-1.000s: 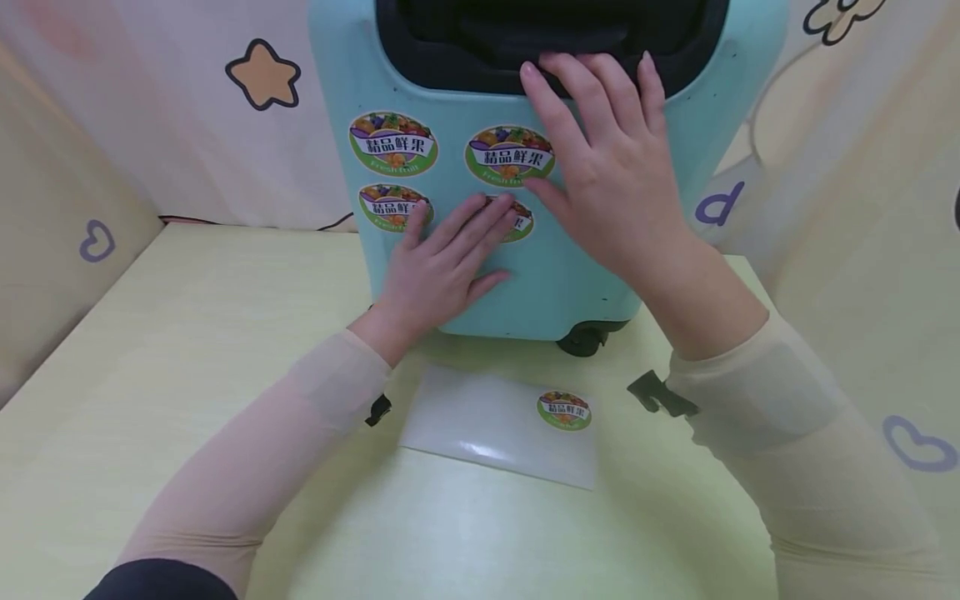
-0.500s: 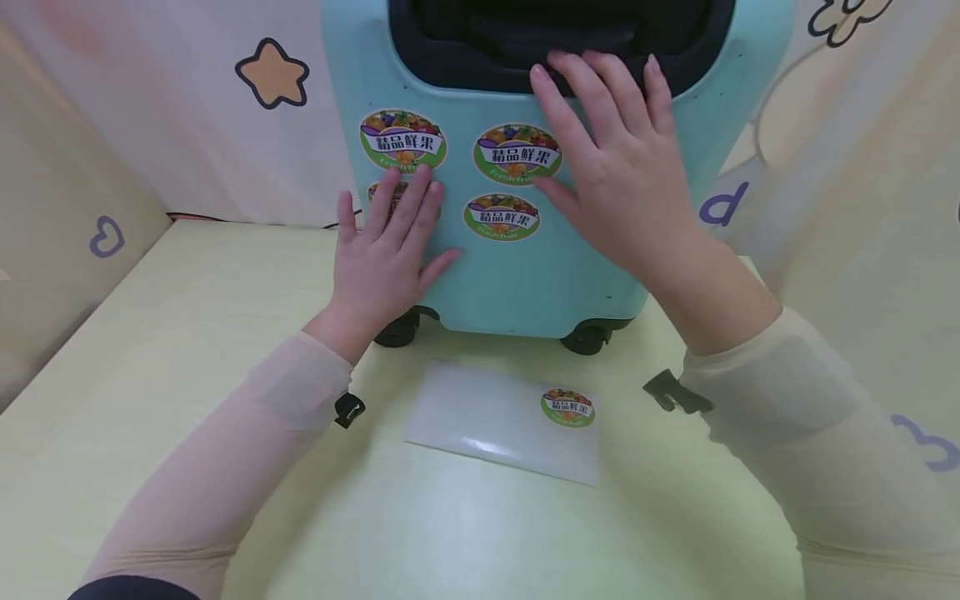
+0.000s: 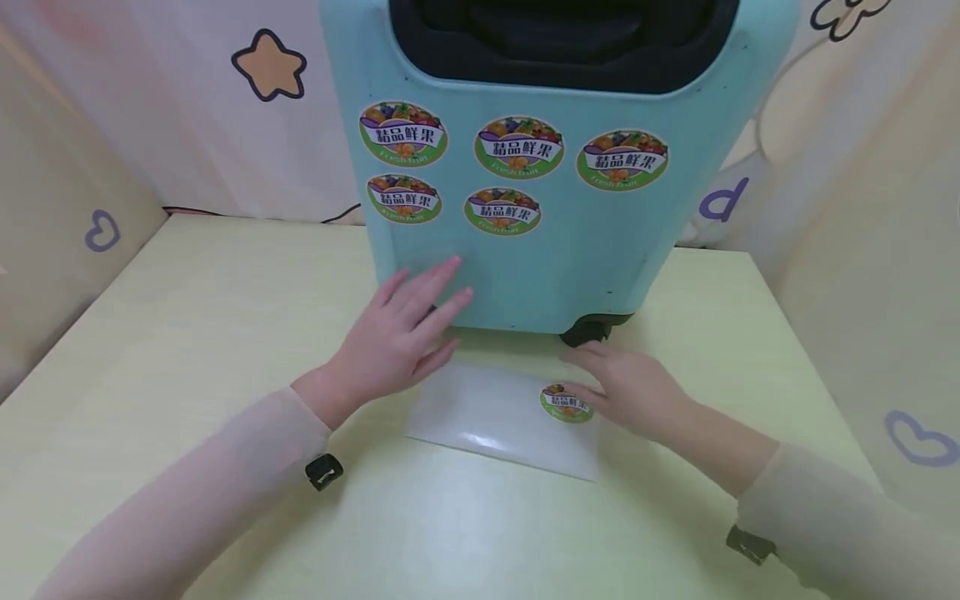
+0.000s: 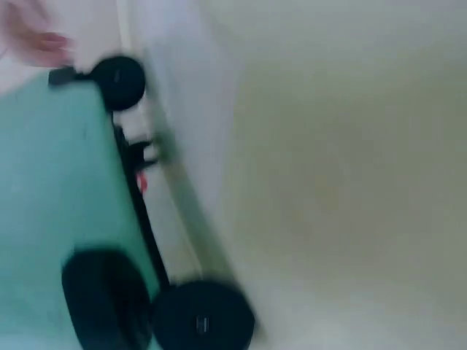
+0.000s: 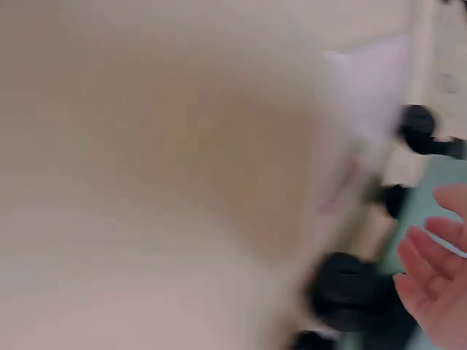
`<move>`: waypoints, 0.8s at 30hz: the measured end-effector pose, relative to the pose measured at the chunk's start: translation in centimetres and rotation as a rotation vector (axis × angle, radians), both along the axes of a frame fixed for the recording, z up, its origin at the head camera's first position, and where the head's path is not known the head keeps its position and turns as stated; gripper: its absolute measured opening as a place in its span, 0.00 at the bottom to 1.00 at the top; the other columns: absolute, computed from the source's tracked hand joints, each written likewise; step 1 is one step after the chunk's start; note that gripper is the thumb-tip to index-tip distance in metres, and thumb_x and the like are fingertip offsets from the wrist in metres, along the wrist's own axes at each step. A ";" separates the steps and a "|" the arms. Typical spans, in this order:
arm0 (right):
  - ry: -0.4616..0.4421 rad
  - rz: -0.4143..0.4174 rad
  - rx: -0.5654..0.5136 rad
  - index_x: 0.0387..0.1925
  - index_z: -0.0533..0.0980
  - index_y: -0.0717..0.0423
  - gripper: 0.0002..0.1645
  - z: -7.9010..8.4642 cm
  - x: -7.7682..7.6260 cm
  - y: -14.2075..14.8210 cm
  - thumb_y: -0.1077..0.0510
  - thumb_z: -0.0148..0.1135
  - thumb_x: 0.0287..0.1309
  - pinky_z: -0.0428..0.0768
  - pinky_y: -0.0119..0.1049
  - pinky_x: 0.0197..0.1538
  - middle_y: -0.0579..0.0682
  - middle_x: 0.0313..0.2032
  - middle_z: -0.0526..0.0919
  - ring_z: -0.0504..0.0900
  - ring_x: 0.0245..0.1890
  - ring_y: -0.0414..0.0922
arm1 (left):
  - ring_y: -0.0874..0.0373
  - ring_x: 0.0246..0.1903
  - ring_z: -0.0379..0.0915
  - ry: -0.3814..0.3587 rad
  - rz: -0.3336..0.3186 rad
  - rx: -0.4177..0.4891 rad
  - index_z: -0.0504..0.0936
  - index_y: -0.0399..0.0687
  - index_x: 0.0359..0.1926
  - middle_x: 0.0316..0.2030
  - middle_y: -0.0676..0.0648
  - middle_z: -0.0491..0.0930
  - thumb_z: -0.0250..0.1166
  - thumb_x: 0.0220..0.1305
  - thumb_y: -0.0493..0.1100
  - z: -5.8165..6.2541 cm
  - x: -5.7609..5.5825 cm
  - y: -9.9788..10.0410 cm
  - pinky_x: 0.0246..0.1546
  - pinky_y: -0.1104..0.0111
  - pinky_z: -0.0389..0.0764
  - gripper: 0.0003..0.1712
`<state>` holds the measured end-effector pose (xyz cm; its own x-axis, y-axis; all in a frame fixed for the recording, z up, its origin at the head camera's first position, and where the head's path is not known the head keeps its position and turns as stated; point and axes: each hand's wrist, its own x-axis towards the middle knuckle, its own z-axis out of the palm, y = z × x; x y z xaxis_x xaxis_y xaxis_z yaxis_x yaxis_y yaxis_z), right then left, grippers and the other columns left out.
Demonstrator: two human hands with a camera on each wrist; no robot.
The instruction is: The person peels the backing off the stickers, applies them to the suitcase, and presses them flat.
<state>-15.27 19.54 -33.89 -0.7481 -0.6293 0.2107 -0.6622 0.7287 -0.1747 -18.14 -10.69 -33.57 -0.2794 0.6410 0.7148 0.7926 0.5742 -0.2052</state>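
Observation:
A light blue suitcase (image 3: 570, 267) stands upright on the table, its front bearing several oval fruit stickers, such as the top middle one (image 3: 519, 147). My left hand (image 3: 382, 342), fingers spread and relaxed, is in front of its lower left corner and holds nothing. Below the suitcase lies a white backing sheet (image 3: 480, 417) with a single oval sticker (image 3: 558, 402) at its upper right. My right hand (image 3: 637, 392) is over that end of the sheet, thumb overlapping the sticker and fingers loosely bent. In the right wrist view its fingers (image 5: 430, 270) look apart, with nothing between them.
Black wheels (image 3: 588, 330) support the suitcase, and a black recessed panel (image 3: 562, 50) fills its upper front. A pale yellow table (image 3: 247, 300) extends to both sides. Patterned curtains (image 3: 172, 108) hang behind it.
My right hand has left the suitcase's upper right and come down to the sheet, uncovering a third sticker in the top row. My left hand has dropped from the lower left sticker.

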 end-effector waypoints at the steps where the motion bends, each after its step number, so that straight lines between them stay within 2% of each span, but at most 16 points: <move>1: -0.064 -0.046 0.039 0.49 0.78 0.60 0.23 -0.9 0.2 0.4 0.53 0.67 0.53 0.78 0.44 0.42 0.55 0.45 0.80 0.79 0.45 0.51 | 0.45 0.59 0.65 -0.035 -0.023 -0.028 0.70 0.40 0.60 0.65 0.36 0.60 0.61 0.59 0.48 -0.3 0.4 0.4 0.57 0.48 0.64 0.30; 3: -0.139 -0.098 0.094 0.50 0.77 0.60 0.28 -2.3 0.5 0.7 0.48 0.67 0.52 0.77 0.45 0.45 0.56 0.49 0.78 0.77 0.49 0.53 | 0.46 0.54 0.70 -0.114 -0.054 -0.083 0.72 0.41 0.58 0.64 0.37 0.62 0.63 0.59 0.46 -0.8 1.1 1.3 0.54 0.52 0.68 0.28; 6: -0.164 -0.106 0.114 0.52 0.75 0.62 0.32 -3.6 0.6 0.9 0.47 0.68 0.49 0.77 0.44 0.46 0.57 0.50 0.76 0.76 0.49 0.53 | 0.50 0.50 0.73 -0.267 -0.061 -0.156 0.75 0.41 0.56 0.60 0.41 0.69 0.61 0.61 0.46 -1.4 1.9 2.7 0.52 0.57 0.70 0.24; 11: -0.116 -0.076 0.042 0.52 0.74 0.63 0.31 -4.6 0.9 0.7 0.53 0.70 0.47 0.77 0.43 0.44 0.56 0.47 0.78 0.78 0.44 0.51 | 0.56 0.51 0.74 -0.542 0.010 -0.250 0.77 0.43 0.54 0.51 0.48 0.78 0.57 0.65 0.50 -2.6 2.5 5.3 0.52 0.61 0.72 0.21; 15: -0.055 -0.043 -0.007 0.50 0.74 0.63 0.31 -4.6 1.0 0.3 0.58 0.73 0.43 0.77 0.43 0.43 0.56 0.44 0.79 0.79 0.41 0.50 | 0.55 0.54 0.71 -0.735 0.103 -0.297 0.74 0.41 0.58 0.54 0.46 0.76 0.58 0.64 0.52 -3.3 2.2 7.0 0.54 0.60 0.71 0.26; 17: -0.015 -0.009 -0.010 0.50 0.74 0.63 0.32 -4.6 1.0 0.1 0.59 0.74 0.41 0.78 0.43 0.43 0.56 0.44 0.79 0.79 0.42 0.50 | 0.54 0.56 0.70 -0.847 0.159 -0.293 0.70 0.40 0.62 0.56 0.46 0.74 0.58 0.65 0.53 -3.5 2.0 7.5 0.55 0.59 0.69 0.30; 20: 0.030 0.047 -0.008 0.52 0.74 0.62 0.33 -4.5 1.0 -0.2 0.60 0.74 0.41 0.77 0.43 0.46 0.56 0.46 0.78 0.78 0.46 0.52 | 0.53 0.53 0.72 -1.086 0.197 -0.205 0.65 0.40 0.65 0.56 0.44 0.74 0.58 0.65 0.52 -3.4 1.4 7.9 0.53 0.60 0.71 0.33; 24: 0.073 0.082 -0.023 0.53 0.74 0.60 0.34 -3.9 1.1 -0.3 0.60 0.75 0.41 0.76 0.42 0.48 0.55 0.48 0.77 0.76 0.48 0.51 | 0.55 0.43 0.75 -1.369 0.143 -0.038 0.75 0.39 0.57 0.47 0.45 0.80 0.61 0.63 0.44 -3.3 0.5 7.7 0.45 0.66 0.75 0.23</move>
<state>-14.16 19.24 -37.76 -0.6763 -0.6822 0.2781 -0.7311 0.6678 -0.1399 -17.61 -2.99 -36.86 -0.8040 0.5606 -0.1985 0.3086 0.6786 0.6666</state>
